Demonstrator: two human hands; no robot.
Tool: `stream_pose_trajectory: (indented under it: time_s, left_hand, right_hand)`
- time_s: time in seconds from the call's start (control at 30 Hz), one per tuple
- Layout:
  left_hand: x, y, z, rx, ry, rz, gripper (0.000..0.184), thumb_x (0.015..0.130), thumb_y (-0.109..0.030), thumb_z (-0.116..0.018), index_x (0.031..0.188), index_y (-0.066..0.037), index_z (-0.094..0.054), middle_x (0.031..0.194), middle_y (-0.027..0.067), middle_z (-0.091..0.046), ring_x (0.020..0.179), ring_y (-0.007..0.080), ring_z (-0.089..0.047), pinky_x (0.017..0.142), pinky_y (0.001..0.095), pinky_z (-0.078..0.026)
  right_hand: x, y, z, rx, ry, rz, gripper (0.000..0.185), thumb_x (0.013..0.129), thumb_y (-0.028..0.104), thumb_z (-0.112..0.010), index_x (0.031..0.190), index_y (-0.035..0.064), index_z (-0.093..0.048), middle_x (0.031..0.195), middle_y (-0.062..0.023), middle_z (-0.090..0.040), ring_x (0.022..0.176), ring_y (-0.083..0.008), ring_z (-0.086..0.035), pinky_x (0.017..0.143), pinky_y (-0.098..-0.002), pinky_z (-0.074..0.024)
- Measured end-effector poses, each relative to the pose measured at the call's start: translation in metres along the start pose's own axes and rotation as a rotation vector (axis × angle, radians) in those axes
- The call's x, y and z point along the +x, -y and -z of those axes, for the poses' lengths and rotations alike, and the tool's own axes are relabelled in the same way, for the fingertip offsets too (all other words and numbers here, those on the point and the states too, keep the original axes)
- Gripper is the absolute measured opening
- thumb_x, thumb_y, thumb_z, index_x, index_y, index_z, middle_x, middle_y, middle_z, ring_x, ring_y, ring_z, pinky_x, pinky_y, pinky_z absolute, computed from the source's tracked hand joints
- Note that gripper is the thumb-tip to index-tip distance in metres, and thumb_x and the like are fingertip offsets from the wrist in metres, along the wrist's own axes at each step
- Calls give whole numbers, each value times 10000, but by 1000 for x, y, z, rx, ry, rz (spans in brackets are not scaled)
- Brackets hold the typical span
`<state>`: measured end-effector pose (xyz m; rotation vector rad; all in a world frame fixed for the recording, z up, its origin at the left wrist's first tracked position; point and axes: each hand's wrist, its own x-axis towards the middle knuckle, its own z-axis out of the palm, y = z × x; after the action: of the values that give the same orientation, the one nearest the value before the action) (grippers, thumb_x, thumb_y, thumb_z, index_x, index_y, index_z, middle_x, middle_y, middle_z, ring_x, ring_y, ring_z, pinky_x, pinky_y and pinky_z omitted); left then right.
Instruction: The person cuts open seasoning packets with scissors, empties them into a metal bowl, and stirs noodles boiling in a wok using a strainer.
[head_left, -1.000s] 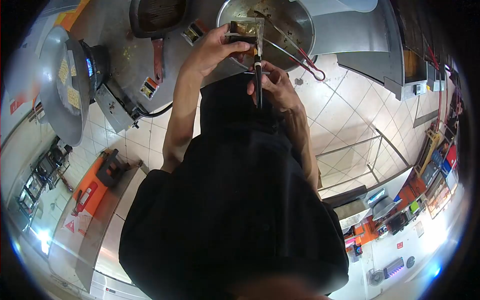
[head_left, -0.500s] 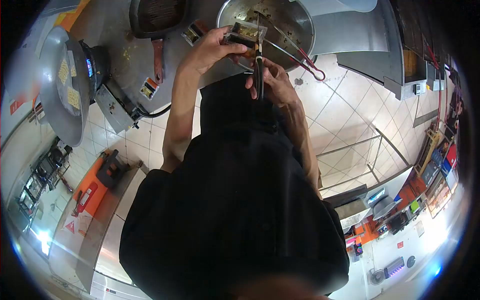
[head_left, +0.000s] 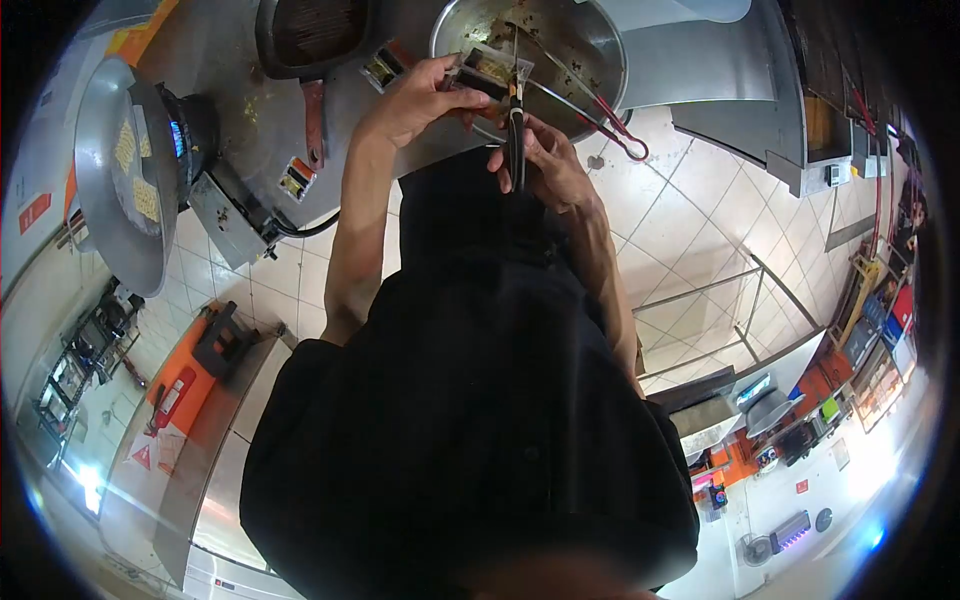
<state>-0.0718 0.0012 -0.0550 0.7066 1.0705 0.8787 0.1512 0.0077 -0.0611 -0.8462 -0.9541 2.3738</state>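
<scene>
My left hand (head_left: 420, 103) pinches a small clear-and-dark seasoning packet (head_left: 492, 68) by its near side, above a steel bowl (head_left: 622, 75). In my right hand (head_left: 553, 168) is a pair of scissors (head_left: 516, 140) with black handles, their blades pointing away from me and touching or overlapping the packet's right end. I cannot tell whether the blades have cut through it. Tongs (head_left: 600, 112) with reddish handles lean across the bowl, the looped end sticking out over its right rim. Brown bits cling to the bowl's inside.
Two more seasoning packets (head_left: 297, 179) (head_left: 384, 68) lie on the steel counter (head_left: 235, 60). A dark square pan (head_left: 312, 38) with a wooden handle stands at the back. On the left, a wok (head_left: 98, 190) holding noodle blocks (head_left: 146, 199) sits by a burner with blue flame (head_left: 177, 136).
Both hands, the packet and the scissors keep nearly the same position, with a slight shift of the whole view. A pale blur left of the wok has faded.
</scene>
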Motion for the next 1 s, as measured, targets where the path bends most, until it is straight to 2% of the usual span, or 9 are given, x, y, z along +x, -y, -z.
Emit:
stream_pose_trajectory:
  time_s: [0.07,0.27,0.4,0.53,0.6,0.67,0.73,0.9,1.0]
  left_hand:
    - [1,1,-1,-2,-19,-12,387,831,-149,-714,1153,-2,-557,932,115,-693,817,166,-674,676,287,-545]
    - [19,10,-1,108,-227,-68,327,895,-214,-652,1112,15,-568,917,119,-694,813,161,-679,683,276,-557]
    - [33,24,4,139,-266,-114,350,933,-265,-601,1076,54,-576,849,109,-691,816,160,-686,667,268,-568]
    - [38,30,-7,329,-407,-163,316,932,-246,-599,991,62,-638,775,109,-685,648,137,-678,588,252,-561]
    - [32,18,-26,445,-657,-138,319,923,-243,-617,926,71,-669,752,76,-674,648,113,-653,585,245,-532]
    - [38,34,-26,346,-665,-183,322,907,-244,-643,919,76,-673,763,49,-662,658,91,-601,578,250,-481]
    - [34,30,-41,153,-756,-44,317,895,-244,-659,934,70,-680,786,43,-649,682,78,-546,570,256,-433]
    - [31,52,-40,-151,-775,18,273,874,-235,-680,926,33,-675,765,35,-620,678,91,-539,541,251,-418]
    - [25,56,-44,-267,-787,53,240,859,-234,-692,949,-14,-652,769,33,-621,637,99,-537,517,259,-433]
  right_hand:
    - [-7,10,-2,173,55,-61,528,886,427,-631,1133,-27,-523,849,-134,-651,695,-190,-632,631,-298,-498]
    - [-33,2,21,91,159,-164,579,879,447,-625,1173,-21,-453,834,-181,-660,613,-209,-622,617,-304,-500]
    - [-52,13,21,142,165,-129,448,856,233,-684,1167,9,-451,820,-170,-659,628,-194,-624,597,-275,-491]
    - [-42,13,15,-114,-172,-118,374,834,225,-682,1090,55,-470,740,-100,-610,637,-167,-593,546,-264,-442]
    - [-18,3,10,-47,-263,-103,322,851,171,-678,1079,60,-480,765,-81,-616,671,-148,-602,538,-255,-432]
    - [8,-14,6,-74,-371,97,329,851,139,-698,1092,45,-495,914,-87,-626,736,-140,-624,574,-246,-485]
    - [27,-20,-6,-68,-436,135,351,852,146,-702,1112,37,-493,898,-84,-638,752,-144,-638,576,-244,-476]
    - [51,-26,-19,-97,-679,202,328,856,145,-700,1101,13,-525,896,-78,-668,799,-158,-662,624,-272,-508]
    - [60,-30,-14,53,-587,269,346,855,155,-703,1115,10,-527,876,-81,-671,813,-155,-653,609,-275,-516]
